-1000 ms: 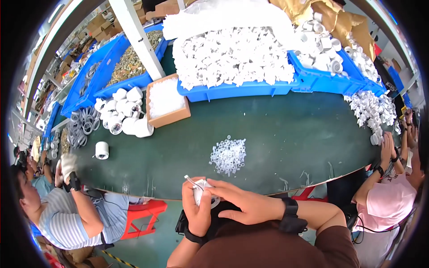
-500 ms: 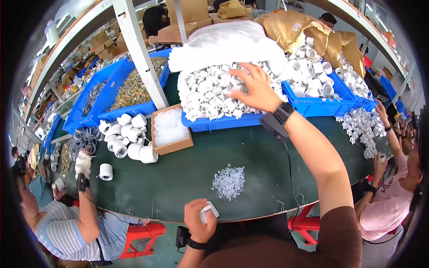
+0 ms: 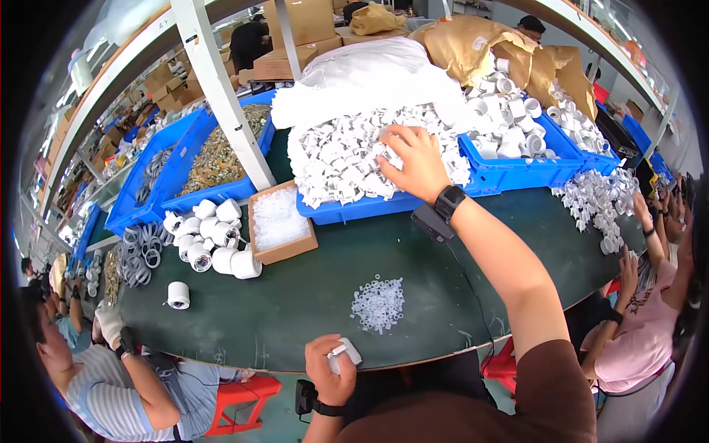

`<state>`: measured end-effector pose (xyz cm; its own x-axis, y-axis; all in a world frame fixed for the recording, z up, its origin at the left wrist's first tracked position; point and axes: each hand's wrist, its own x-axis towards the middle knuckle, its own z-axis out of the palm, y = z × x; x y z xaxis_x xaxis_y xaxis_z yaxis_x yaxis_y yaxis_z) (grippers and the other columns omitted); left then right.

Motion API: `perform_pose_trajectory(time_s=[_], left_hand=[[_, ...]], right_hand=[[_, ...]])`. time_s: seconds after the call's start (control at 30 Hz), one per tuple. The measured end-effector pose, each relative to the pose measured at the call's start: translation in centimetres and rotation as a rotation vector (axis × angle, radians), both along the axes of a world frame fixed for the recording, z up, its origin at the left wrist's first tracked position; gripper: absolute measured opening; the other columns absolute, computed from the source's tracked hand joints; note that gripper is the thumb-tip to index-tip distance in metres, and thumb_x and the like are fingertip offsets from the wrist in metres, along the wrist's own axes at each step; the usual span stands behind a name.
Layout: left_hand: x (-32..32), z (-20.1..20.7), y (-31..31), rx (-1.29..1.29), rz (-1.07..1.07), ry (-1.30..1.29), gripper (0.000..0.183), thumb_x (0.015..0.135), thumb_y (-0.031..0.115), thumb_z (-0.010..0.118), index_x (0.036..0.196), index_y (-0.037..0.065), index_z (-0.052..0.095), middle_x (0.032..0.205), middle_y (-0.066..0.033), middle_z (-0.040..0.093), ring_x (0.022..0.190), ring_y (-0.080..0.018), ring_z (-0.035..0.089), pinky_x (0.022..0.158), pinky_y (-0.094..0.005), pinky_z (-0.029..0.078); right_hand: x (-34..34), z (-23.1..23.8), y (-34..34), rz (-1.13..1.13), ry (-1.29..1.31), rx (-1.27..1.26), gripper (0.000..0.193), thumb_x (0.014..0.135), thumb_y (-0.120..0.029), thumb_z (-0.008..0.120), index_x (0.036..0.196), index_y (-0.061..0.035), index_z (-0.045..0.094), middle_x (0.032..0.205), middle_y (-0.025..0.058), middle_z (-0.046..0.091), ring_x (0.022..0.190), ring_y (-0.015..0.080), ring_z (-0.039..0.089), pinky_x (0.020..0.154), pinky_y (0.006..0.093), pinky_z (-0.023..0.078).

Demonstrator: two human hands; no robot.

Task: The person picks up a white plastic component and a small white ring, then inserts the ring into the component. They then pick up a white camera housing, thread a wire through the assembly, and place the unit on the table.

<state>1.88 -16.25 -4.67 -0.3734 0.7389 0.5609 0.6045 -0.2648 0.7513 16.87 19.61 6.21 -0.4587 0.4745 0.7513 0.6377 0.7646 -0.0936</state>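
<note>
White plastic fittings (image 3: 351, 153) lie jumbled at twelve o'clock from the left hand (image 3: 328, 375), which grips a white part (image 3: 346, 357); the nearer right hand (image 3: 419, 164) is half-curled over them, grip unclear.

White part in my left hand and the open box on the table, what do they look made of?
White part: probably smooth plastic, judging by its even, pale surface; your left hand hides some. Open box: likely matte cardboard, from its dull brown walls.

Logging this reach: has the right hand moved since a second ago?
Yes, forward: the right hand was nearer the person than the small translucent pieces; now it is beyond them, at the heaped white parts.
</note>
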Motion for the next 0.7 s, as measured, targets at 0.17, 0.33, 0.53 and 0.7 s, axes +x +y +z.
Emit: perform_pose_trajectory(time_s=[0.17, 0.33, 0.53, 0.7], left_hand=[[0.0, -0.1, 0.0, 0.034, 0.024, -0.007, 0.017, 0.087, 0.013, 0.063, 0.100, 0.003, 0.060, 0.103, -0.0177, 0.067, 0.091, -0.0329, 0.062, 0.082, -0.0411, 0.050], [0.1, -0.1, -0.2, 0.010, 0.014, -0.005, 0.016, 0.087, 0.011, 0.060, 0.101, 0.002, 0.059, 0.105, -0.0183, 0.065, 0.093, -0.0315, 0.062, 0.086, -0.0403, 0.049], [0.3, 0.2, 0.1, -0.016, 0.008, 0.013, 0.016, 0.088, 0.008, 0.056, 0.101, 0.001, 0.058, 0.107, -0.0190, 0.063, 0.096, -0.0303, 0.061, 0.089, -0.0401, 0.049], [0.6, 0.3, 0.2, -0.030, 0.023, 0.017, 0.015, 0.088, 0.007, 0.055, 0.101, 0.000, 0.058, 0.106, -0.0191, 0.062, 0.096, -0.0306, 0.061, 0.089, -0.0402, 0.049]], right_hand=[[0.9, -1.2, -1.5, 0.067, 0.138, 0.145, 0.032, 0.083, -0.020, 0.075, 0.113, -0.0112, 0.068, 0.127, 0.0082, 0.061, 0.114, 0.0341, 0.054, 0.098, 0.0456, 0.045], [2.4, -3.0, -2.4, 0.119, 0.172, 0.164, 0.036, 0.080, -0.013, 0.078, 0.114, -0.0122, 0.068, 0.127, 0.0095, 0.060, 0.114, 0.0342, 0.055, 0.098, 0.0461, 0.045], [4.6, -5.4, -2.3, 0.199, 0.048, 0.291, 0.042, 0.072, -0.014, 0.080, 0.112, -0.0212, 0.069, 0.124, 0.0018, 0.059, 0.112, 0.0269, 0.051, 0.098, 0.0473, 0.041], [5.4, -6.3, -3.1, 0.244, -0.022, 0.365, 0.041, 0.068, -0.010, 0.080, 0.106, -0.0255, 0.072, 0.118, -0.0026, 0.057, 0.110, 0.0243, 0.049, 0.103, 0.0531, 0.038]])
